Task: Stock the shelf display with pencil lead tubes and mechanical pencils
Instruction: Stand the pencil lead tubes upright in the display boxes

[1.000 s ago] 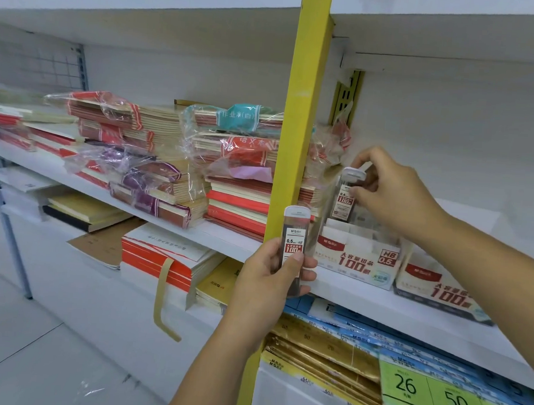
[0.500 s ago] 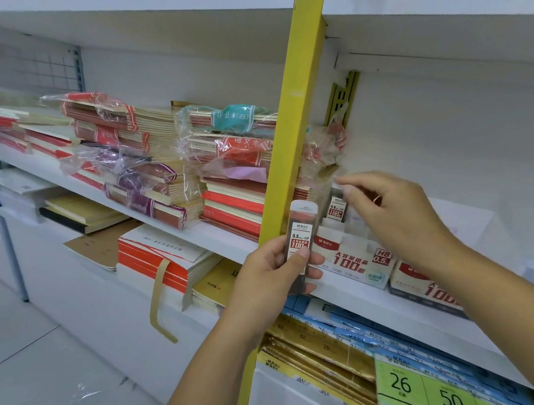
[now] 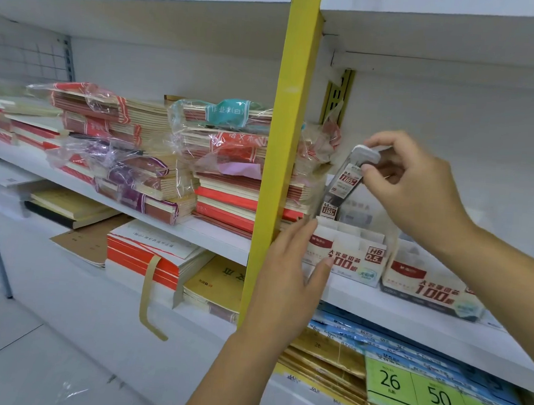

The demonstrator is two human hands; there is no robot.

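Plastic-wrapped notebook stacks [image 3: 226, 180] lie on shelves [image 3: 69, 180] behind a yellow post [image 3: 285, 140].

Left display box [image 3: 350, 260] says "HB 0.5" plus a big red "100", and the right display box [image 3: 428, 285] has "100" too. Tilted lead tube [image 3: 345, 183] reads "100", upright tube [image 3: 329, 208] "0.5" and "100". Green sign [image 3: 442, 400]: "26", "50", "空白". Teal wrap [image 3: 226, 111] on the notebooks: "作业本(白)". Red wrap [image 3: 238, 139]: "语文本".
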